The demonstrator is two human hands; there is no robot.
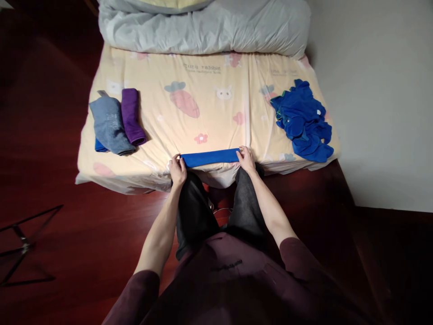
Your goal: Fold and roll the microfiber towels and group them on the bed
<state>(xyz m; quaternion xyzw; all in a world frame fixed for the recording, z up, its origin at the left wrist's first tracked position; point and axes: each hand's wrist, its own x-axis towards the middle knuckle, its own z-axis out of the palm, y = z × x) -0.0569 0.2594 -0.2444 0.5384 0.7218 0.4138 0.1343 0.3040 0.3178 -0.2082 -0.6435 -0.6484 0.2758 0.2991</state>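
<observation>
A blue cloth point(210, 158), folded into a long narrow strip, lies across the near edge of the bed point(152, 117). My left hand point(177, 169) pinches its left end, and my right hand point(246, 159) pinches its right end. To the left rest a grey-blue folded cloth point(110, 122) and a purple folded cloth point(132, 115) side by side, with a bit of blue cloth point(100, 146) showing beneath the grey-blue one. On the right side of the bed sits a crumpled heap of blue cloth point(304, 122).
A rolled grey quilt point(209, 31) spans the far end of the bed. The wall point(375, 104) stands at the right. On the dark red floor point(101, 234) at the left are the black legs of a stand point(23, 246).
</observation>
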